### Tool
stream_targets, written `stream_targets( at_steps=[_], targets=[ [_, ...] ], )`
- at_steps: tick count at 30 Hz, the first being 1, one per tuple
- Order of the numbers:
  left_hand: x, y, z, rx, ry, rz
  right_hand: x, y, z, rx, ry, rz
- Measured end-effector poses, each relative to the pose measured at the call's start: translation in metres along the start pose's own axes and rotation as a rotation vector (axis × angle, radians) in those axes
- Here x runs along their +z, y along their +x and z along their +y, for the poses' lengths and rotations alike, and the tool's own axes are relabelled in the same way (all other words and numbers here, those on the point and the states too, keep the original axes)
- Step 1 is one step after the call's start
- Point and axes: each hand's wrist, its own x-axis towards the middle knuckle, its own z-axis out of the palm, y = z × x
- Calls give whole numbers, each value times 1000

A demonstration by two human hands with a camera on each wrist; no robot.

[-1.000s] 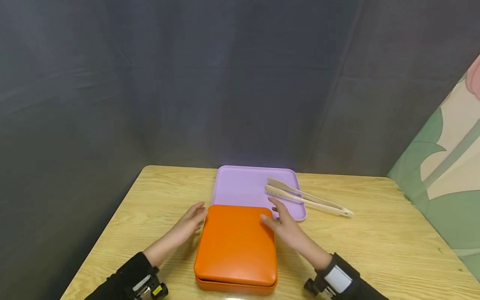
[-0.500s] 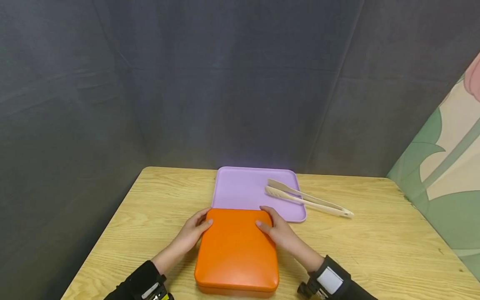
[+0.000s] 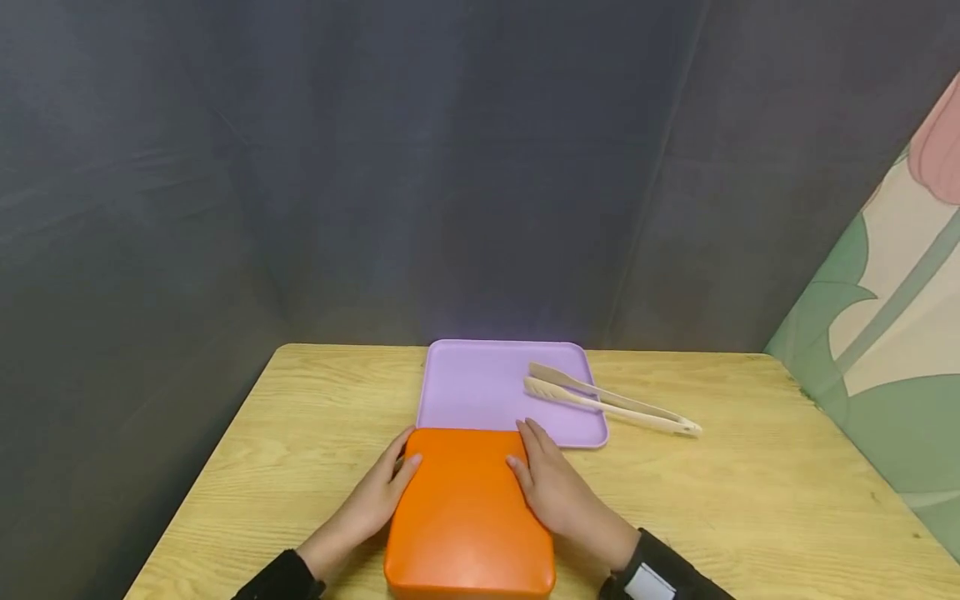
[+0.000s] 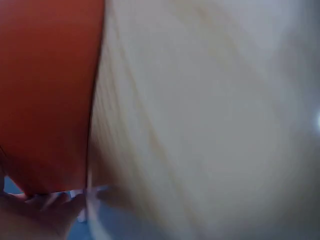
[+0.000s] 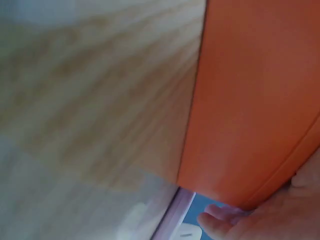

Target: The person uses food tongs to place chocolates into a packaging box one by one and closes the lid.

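Note:
An orange lidded box (image 3: 468,517) lies flat on the wooden table, its near edge at the bottom of the head view. My left hand (image 3: 375,498) grips its far left corner, thumb on the top and fingers along the side. On the far right corner, my right hand (image 3: 558,492) holds it in the same way. The left wrist view shows the box's side (image 4: 47,95) with fingers at its far end. A thin seam runs along the box (image 5: 250,100) near my hand in the right wrist view. The contents are hidden.
A purple tray (image 3: 472,383) lies flat just behind the box, close to the table's back edge. Pale tongs (image 3: 615,404) rest across its right rim, handle end over the table (image 3: 720,483). Dark cloth (image 3: 450,167) hangs behind; a floral-patterned panel (image 3: 892,317) stands at right.
Both hands have come in from beside the box to its far corners and taken hold of it. The gap under its lid at the near edge no longer shows. Tray and tongs stay put.

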Motion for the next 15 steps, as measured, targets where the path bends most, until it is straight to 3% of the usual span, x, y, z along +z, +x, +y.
stream_targets(
  at_steps=[3,5,8,11,15],
  targets=[
    [0,-9,9,116,222,34,-7,-5,-3,-73,-66,37],
    [3,-21,15,240,419,32,-10,-17,-7,-152,-98,43],
    [12,-43,20,438,659,-29,-8,-39,-16,-271,-142,-10],
    [22,-54,17,599,822,-50,-1,-55,-22,-337,-220,-37],
    [28,-56,12,680,944,8,7,-60,-25,-362,-314,3]
  ],
)
